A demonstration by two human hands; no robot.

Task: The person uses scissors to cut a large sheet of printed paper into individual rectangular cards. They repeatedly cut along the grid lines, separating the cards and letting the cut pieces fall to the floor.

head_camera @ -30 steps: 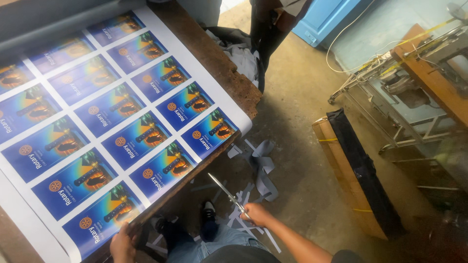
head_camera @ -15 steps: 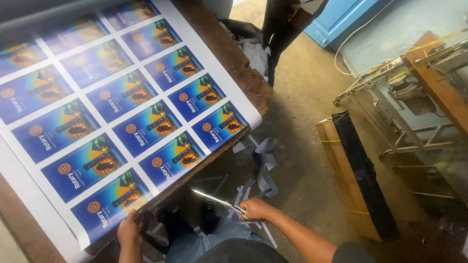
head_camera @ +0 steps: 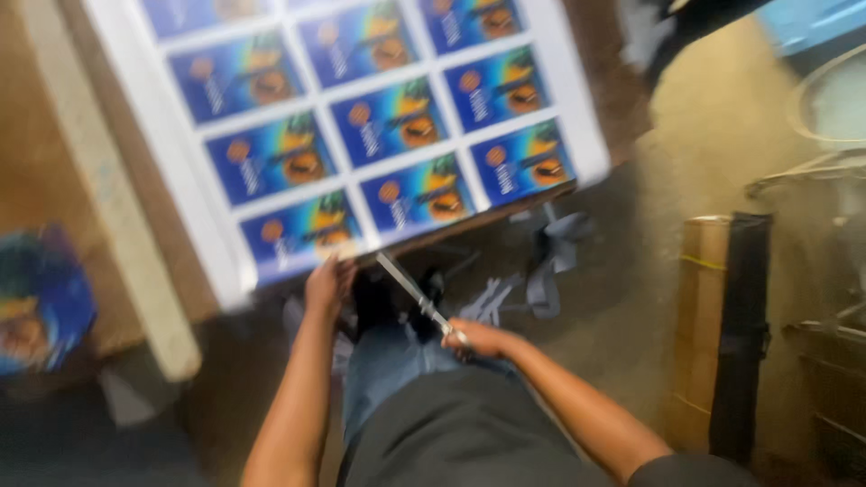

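A large printed sheet with several blue and orange cards on a white ground lies over a brown table. My left hand grips the sheet's near edge at its bottom row. My right hand holds a pair of metal scissors, blades pointing up and left toward the sheet's edge, close beside my left hand. The view is motion-blurred.
Grey and white paper offcuts litter the concrete floor under the table edge. A cardboard box with a black panel stands on the right. A pale wooden strip and a blue printed bundle are at the left.
The view has swung left and down. My right hand has raised the scissors toward the sheet's near edge, close to my left hand, which still holds that edge.
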